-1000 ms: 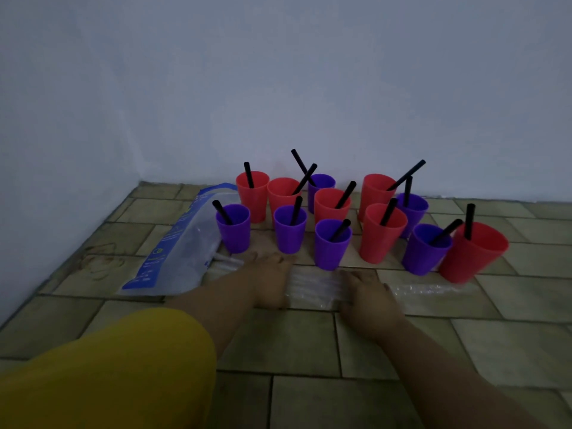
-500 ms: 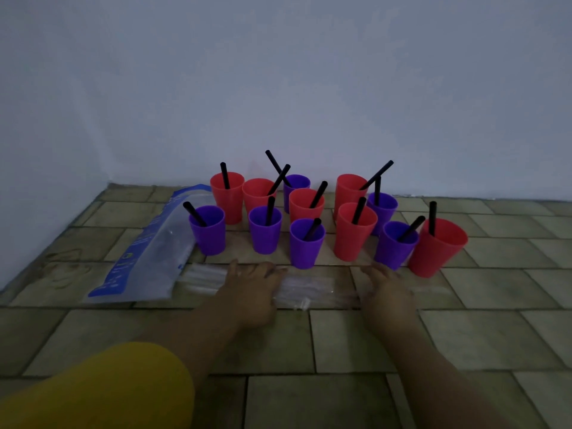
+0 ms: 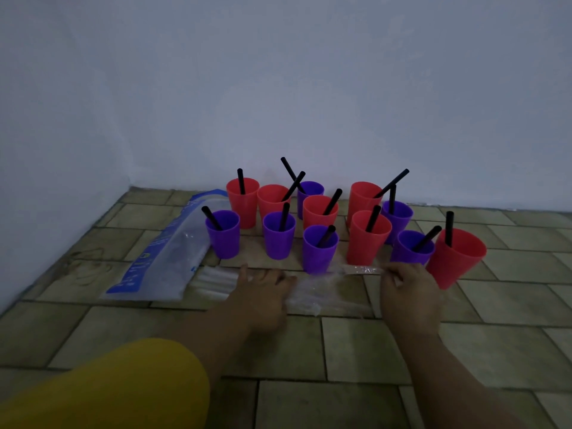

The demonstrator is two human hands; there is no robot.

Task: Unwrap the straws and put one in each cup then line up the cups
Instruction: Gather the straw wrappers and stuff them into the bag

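Wrappers point(image 3: 328, 294) under the flat, close-fingered left hand point(image 3: 263, 294) and pinched by the right hand point(image 3: 408, 292) should be drawn clear of the cups point(image 3: 318, 252).

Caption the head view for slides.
Twelve red and purple cups, a black straw in each; left hand rests on clear wrappers, right hand pinches one.

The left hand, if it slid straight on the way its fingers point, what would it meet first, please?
The left hand would most likely meet the front purple cup, just past the clear wrappers it presses; depth is hard to judge.
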